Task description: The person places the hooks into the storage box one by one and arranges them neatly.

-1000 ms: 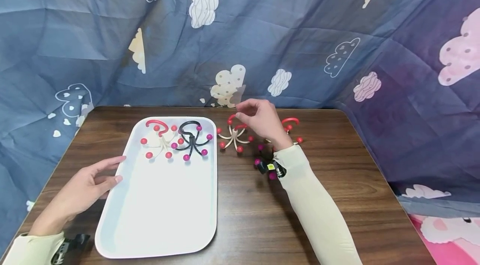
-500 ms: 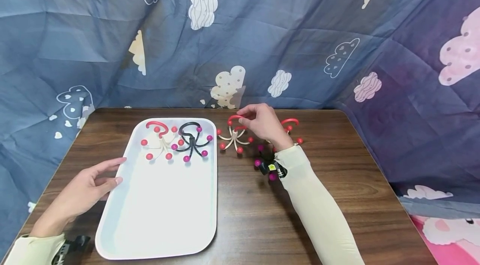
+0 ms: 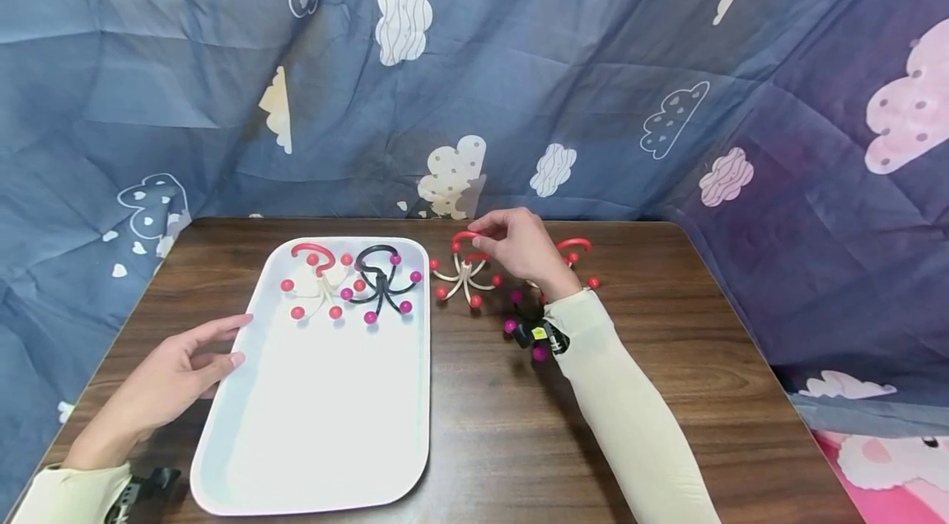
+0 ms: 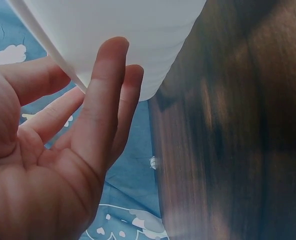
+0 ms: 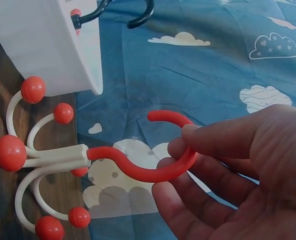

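Observation:
A hand-held claw massager (image 3: 465, 273) with white arms, red ball tips and a red hook handle stands on the table right of the white tray (image 3: 311, 425). My right hand (image 3: 519, 244) pinches its red hook (image 5: 158, 174) between thumb and fingers. At the tray's left side, my left hand (image 3: 166, 376) touches the edge with fairly straight fingers; in the left wrist view, the fingers (image 4: 100, 100) lie against its outer wall. Inside the tray's far end are another white-and-red massager (image 3: 322, 285) and a black one (image 3: 381, 285) with magenta balls.
Behind my right forearm, another red-handled massager (image 3: 574, 244) is partly hidden. A dark massager with magenta balls (image 3: 539, 353) lies mostly under my right wrist. A blue cloud-patterned cloth (image 3: 578, 79) hangs behind the wooden table (image 3: 667, 359).
My right hand has come down slightly, and its thumb and fingers have closed on the massager's red hook. My left hand keeps its place at the tray.

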Demonstrator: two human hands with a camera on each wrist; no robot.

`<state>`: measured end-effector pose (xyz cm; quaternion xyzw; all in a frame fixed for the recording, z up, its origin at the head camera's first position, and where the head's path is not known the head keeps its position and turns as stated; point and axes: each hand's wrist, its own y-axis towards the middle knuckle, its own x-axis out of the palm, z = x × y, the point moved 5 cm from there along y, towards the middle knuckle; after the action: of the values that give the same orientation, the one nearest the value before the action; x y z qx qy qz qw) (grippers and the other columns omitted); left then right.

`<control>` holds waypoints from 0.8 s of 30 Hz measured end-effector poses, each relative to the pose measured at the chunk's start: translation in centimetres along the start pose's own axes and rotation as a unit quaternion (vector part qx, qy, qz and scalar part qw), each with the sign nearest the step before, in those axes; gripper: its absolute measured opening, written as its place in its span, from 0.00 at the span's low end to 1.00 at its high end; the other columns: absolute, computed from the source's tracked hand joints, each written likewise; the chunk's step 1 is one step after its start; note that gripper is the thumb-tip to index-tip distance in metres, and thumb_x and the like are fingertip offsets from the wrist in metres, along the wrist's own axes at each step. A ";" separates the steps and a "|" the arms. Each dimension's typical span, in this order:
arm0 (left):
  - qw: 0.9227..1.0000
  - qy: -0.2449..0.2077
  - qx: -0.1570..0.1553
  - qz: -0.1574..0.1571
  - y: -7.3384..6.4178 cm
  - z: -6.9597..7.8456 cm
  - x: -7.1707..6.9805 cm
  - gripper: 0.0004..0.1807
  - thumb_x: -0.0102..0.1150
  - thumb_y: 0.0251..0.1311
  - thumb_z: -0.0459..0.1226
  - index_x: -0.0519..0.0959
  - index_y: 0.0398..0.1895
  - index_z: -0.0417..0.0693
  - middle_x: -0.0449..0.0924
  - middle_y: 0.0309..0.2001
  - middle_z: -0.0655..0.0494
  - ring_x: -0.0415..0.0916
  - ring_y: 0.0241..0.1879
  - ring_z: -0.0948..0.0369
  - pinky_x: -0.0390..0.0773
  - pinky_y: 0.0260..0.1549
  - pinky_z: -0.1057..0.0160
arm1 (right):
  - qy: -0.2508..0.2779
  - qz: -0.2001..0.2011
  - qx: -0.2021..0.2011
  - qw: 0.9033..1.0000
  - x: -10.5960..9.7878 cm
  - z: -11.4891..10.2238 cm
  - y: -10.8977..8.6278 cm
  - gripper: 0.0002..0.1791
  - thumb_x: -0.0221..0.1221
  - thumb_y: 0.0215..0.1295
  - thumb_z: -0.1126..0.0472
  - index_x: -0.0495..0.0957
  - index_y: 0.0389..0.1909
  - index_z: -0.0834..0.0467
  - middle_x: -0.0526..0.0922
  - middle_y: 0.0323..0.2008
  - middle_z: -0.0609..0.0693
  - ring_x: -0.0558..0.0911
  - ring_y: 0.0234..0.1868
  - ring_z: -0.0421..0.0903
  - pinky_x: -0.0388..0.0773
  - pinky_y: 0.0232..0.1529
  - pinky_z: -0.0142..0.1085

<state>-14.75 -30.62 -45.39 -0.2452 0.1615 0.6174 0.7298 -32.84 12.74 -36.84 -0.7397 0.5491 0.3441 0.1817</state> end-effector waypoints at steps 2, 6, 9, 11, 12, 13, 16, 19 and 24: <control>1.000 -0.007 -0.007 -0.002 0.0 -0.1 0.1 0.34 0.61 0.77 0.41 0.63 0.81 0.43 0.71 0.69 0.28 0.84 0.46 0.73 0.90 0.35 0.60 | 0.004 -0.002 -0.002 1.000 0.0 0.0 0.0 0.10 0.70 0.68 0.62 0.90 0.49 0.53 0.92 0.42 0.48 0.88 0.40 0.45 0.84 0.42 0.38; 1.000 -0.012 -0.011 -0.004 0.1 -0.1 0.0 0.34 0.61 0.77 0.40 0.63 0.81 0.43 0.71 0.69 0.28 0.85 0.46 0.71 0.90 0.36 0.59 | 0.007 -0.002 -0.005 1.000 0.0 -0.2 -0.1 0.10 0.70 0.68 0.62 0.90 0.49 0.54 0.92 0.43 0.48 0.88 0.40 0.45 0.83 0.42 0.37; 1.000 -0.008 -0.007 -0.002 0.1 0.0 -0.1 0.34 0.61 0.77 0.41 0.64 0.81 0.44 0.71 0.70 0.28 0.85 0.46 0.72 0.90 0.36 0.60 | 0.013 0.000 -0.005 1.000 -0.2 -0.4 -0.2 0.10 0.70 0.69 0.62 0.90 0.49 0.53 0.91 0.43 0.48 0.87 0.40 0.45 0.83 0.42 0.38; 1.000 -0.007 -0.007 -0.001 0.1 0.1 -0.1 0.34 0.61 0.77 0.42 0.64 0.81 0.46 0.71 0.70 0.29 0.84 0.47 0.72 0.90 0.36 0.60 | 0.015 0.002 -0.005 1.000 -0.3 -0.6 -0.2 0.09 0.70 0.69 0.62 0.90 0.48 0.53 0.91 0.43 0.48 0.87 0.41 0.45 0.83 0.41 0.38; 1.000 -0.005 -0.007 -0.001 0.1 0.1 -0.2 0.34 0.61 0.77 0.42 0.64 0.81 0.46 0.71 0.70 0.29 0.84 0.47 0.73 0.90 0.36 0.60 | 0.016 0.002 -0.005 1.000 -0.3 -0.6 -0.2 0.09 0.70 0.69 0.62 0.90 0.48 0.53 0.91 0.43 0.48 0.87 0.41 0.45 0.83 0.41 0.38; 1.000 -0.004 -0.006 0.000 0.1 0.2 -0.2 0.34 0.61 0.77 0.42 0.64 0.81 0.46 0.71 0.70 0.29 0.84 0.47 0.73 0.90 0.36 0.60 | 0.017 0.003 -0.005 1.000 -0.3 -0.7 -0.3 0.09 0.70 0.69 0.62 0.90 0.48 0.53 0.91 0.43 0.48 0.87 0.41 0.45 0.83 0.41 0.38; 1.000 -0.008 -0.006 -0.002 0.2 0.2 -0.2 0.34 0.60 0.78 0.42 0.63 0.82 0.46 0.71 0.70 0.29 0.84 0.47 0.73 0.90 0.37 0.60 | 0.017 0.005 -0.005 1.000 -0.4 -0.9 -0.4 0.09 0.70 0.69 0.62 0.90 0.48 0.52 0.91 0.42 0.47 0.87 0.40 0.45 0.83 0.40 0.38; 1.000 -0.010 -0.008 -0.004 0.2 0.1 -0.2 0.34 0.60 0.78 0.42 0.63 0.82 0.46 0.71 0.70 0.29 0.85 0.48 0.71 0.90 0.37 0.60 | 0.021 0.009 -0.007 1.000 -0.5 -1.3 -0.7 0.08 0.69 0.70 0.62 0.90 0.48 0.52 0.91 0.42 0.47 0.87 0.40 0.45 0.84 0.41 0.39; 0.999 -0.028 -0.014 -0.013 0.2 -0.1 -0.1 0.34 0.59 0.78 0.43 0.62 0.82 0.47 0.70 0.70 0.28 0.85 0.48 0.69 0.90 0.37 0.58 | 0.030 0.017 -0.023 0.999 -0.6 -2.3 -0.9 0.08 0.69 0.70 0.61 0.90 0.47 0.52 0.91 0.41 0.46 0.87 0.40 0.43 0.84 0.42 0.38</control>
<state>-14.96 -30.73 -45.47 -0.2405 0.1295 0.6168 0.7382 -31.39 11.97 -34.87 -0.7445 0.5584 0.3373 0.1419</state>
